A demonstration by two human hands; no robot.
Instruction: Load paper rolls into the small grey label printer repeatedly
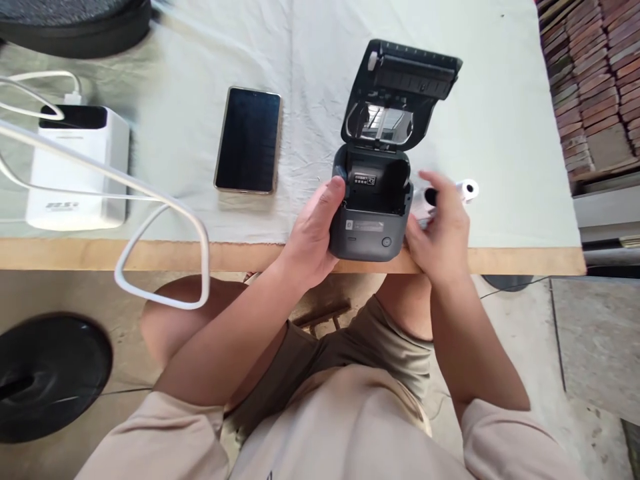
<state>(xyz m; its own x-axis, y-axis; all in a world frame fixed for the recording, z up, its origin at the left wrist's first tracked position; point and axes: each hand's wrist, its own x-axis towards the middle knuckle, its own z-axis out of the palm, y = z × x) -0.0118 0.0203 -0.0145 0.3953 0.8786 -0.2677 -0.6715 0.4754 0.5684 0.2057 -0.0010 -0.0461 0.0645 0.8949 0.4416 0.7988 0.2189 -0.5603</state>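
A dark grey portable label printer [367,237] stands near the table's front edge with its lid [415,77] swung up and its paper bay [377,190] showing no roll. My left hand [317,227] grips the printer's left side, thumb on its upper edge. Beside the printer's right side is my right hand [443,230], thumb and forefinger apart, holding nothing that I can see. Just behind those fingers lies a white paper roll [423,203], partly hidden. A second white roll [470,190] shows past the hand, its dark core facing me.
A smartphone [249,140] lies left of the printer. Farther left is a white power bank [80,173] with a white cable [195,230] looping over the table edge. A round black object [75,27] sits at the back left. Stacked bricks [590,87] stand beyond the table's right side.
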